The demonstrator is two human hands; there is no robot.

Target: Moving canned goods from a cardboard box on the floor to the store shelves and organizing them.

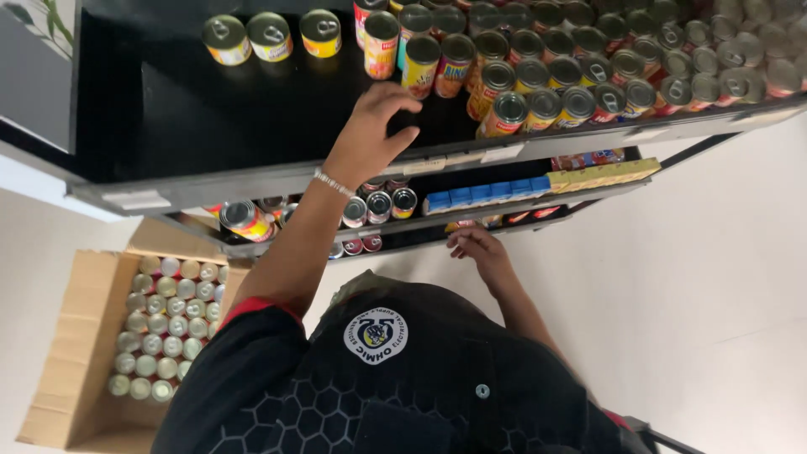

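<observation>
Black top shelf (210, 126) | left hand (370, 134) hovers over bare shelf just left of the yellow cans (420, 63), grip half open, empty | right hand (479, 248) low by lower shelf edge, grip loose, empty | boxed cans (164, 324) on floor, close for reach

Top shelf (210, 109): bare black surface at left and centre, open to a hand | far left: three cans (271, 37) in a row | right half: packed tins (580, 76), no gap | lower shelf (471, 214): low clearance, cans and blue boxes (487, 195) fill it
</observation>
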